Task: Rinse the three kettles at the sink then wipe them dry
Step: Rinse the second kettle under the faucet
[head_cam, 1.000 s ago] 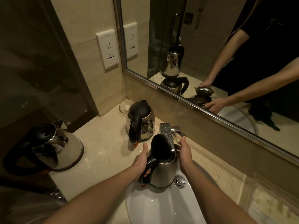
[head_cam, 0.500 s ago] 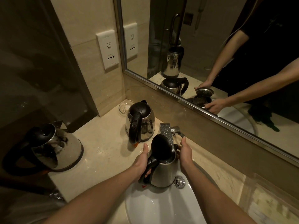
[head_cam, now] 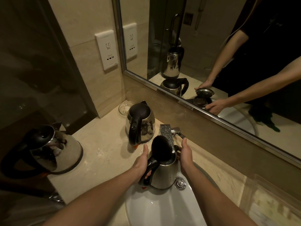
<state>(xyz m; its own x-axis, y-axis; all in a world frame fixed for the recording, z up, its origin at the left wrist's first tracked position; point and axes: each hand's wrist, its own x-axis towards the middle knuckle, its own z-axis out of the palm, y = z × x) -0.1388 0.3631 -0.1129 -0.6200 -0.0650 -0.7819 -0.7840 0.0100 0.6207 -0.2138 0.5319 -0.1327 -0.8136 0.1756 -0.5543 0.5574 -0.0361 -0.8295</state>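
The held kettle stands upright over the sink basin, directly below the faucet, with its lid swung open. The left hand grips the black handle. The right hand cups the steel body on the spout side, fingers curved round it and thumb raised. Whether water is running cannot be determined. The second kettle and third kettle stand on the bench, apart from the basin. Probable hazards: the open lid sits close to the faucet and may strike it if the kettle is lifted or tilted. Wet steel may slide in the right hand as the fill weight increases. Overfilling or careless tilting may wet the base connector. Splashes may reach the wall socket above the bench.
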